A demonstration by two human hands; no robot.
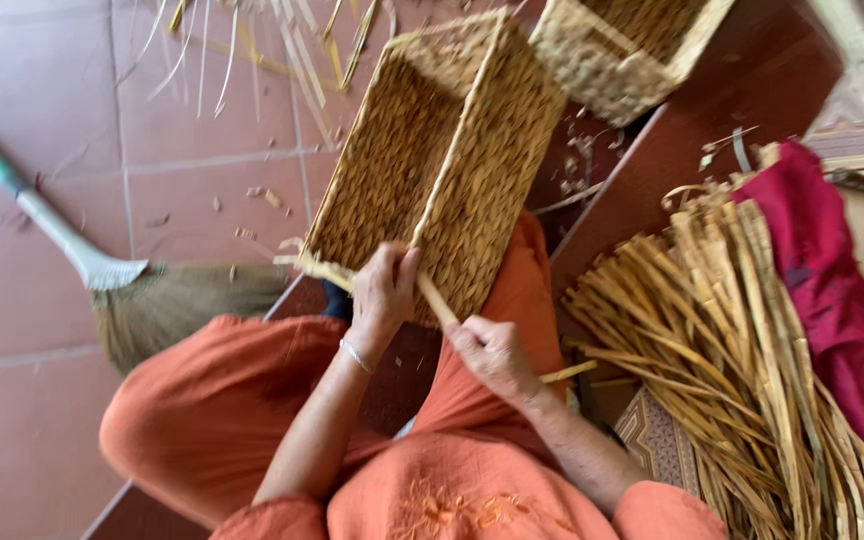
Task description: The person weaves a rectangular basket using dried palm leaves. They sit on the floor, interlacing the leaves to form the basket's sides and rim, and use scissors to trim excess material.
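I am sitting with a basket (432,160) tipped on my knee. My left hand (384,292) is gripping the near rim of the basket, fingers curled tight over the edge. My right hand (490,352) is just beside it, pinching a flat strip (436,300) that is running up to the rim right next to my left fingers. I think I am weaving this strip into the edge.

To do it well, I think I should be keeping my left hand firm so the basket is not wobbling. I should be pulling the strip snug and flat, not twisted. A hard tug could snap it.

Far out to the left of my hands, a broom (102,270) is lying on the red tile floor (42,400). Little scraps (252,200) are lying on the tiles past it. Up past my grip, a second basket (622,50) is sitting on a dark wood platform (752,90). To the right of my right hand, a big bundle of strips (742,340) is waiting close by. Beyond it, a pink cloth (832,290) is lying crumpled.
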